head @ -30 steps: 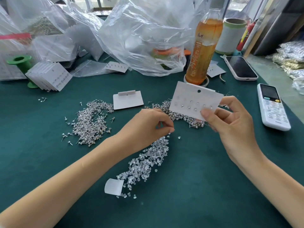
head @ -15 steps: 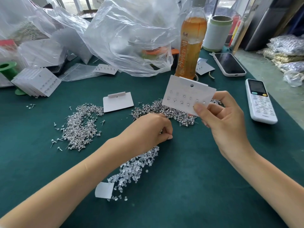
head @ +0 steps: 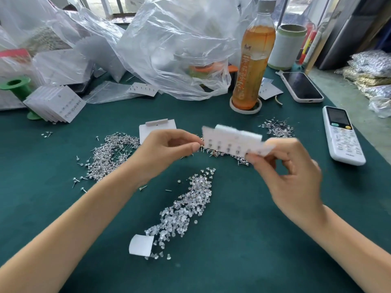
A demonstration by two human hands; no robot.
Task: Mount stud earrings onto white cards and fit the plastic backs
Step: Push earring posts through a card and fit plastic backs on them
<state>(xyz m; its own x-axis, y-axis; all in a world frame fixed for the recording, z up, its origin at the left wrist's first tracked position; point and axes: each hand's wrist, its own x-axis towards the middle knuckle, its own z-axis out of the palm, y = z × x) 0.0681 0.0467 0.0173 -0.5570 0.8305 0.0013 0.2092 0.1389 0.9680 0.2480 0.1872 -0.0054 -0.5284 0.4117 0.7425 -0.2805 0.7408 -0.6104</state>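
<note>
Flat white card (head: 232, 140), studded rows

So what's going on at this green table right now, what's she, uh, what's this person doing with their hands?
A person is mounting stud earrings. The right hand holds a white rectangular earring card above the dark green felt table, motion-blurred. The left hand is pinched shut beside the card's left edge; what it holds is too small to tell. A pile of clear plastic backs lies below, and silver metal studs to the left.

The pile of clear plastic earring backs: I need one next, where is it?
In the head view, the pile of clear plastic earring backs lies on the green table at centre, between both forearms, below the held white card, with a small white paper scrap at its near end.
</note>
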